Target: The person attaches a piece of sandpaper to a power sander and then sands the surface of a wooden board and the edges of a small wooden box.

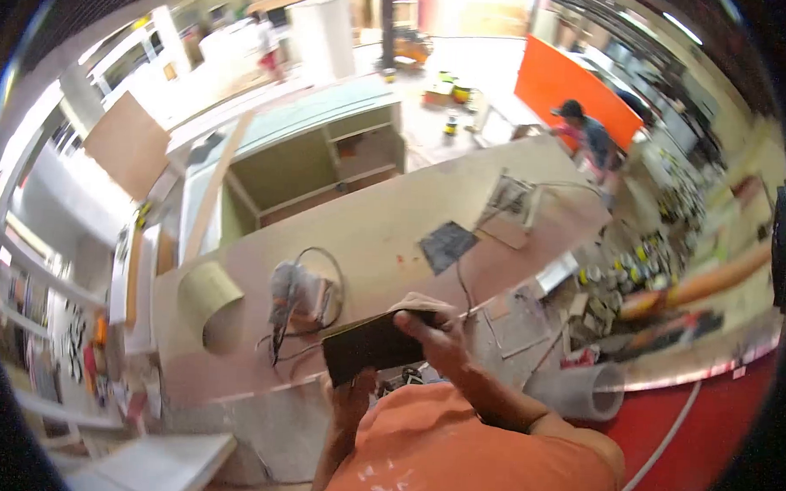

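Observation:
My right hand [437, 340] grips the right end of a dark, stiff-looking sheet of sandpaper [372, 347], with the thumb on top. Under its lower left edge, my left hand [353, 400] supports the sheet, its fingers partly hidden. Both hands are just in front of my orange shirt, over the near edge of a long worktable [376, 228]. To the left of them on the table sits a power sander [294, 296] with a looped cord. A dark grey square sheet [447, 246] lies beyond my right hand.
A curled tan sheet [208, 293] lies at the table's left. Another corded tool [509, 202] rests toward the far right. Behind stands an open cabinet carcass [309, 165]. A person [587, 135] works near an orange panel [572, 87]; cans [644, 254] crowd the right side.

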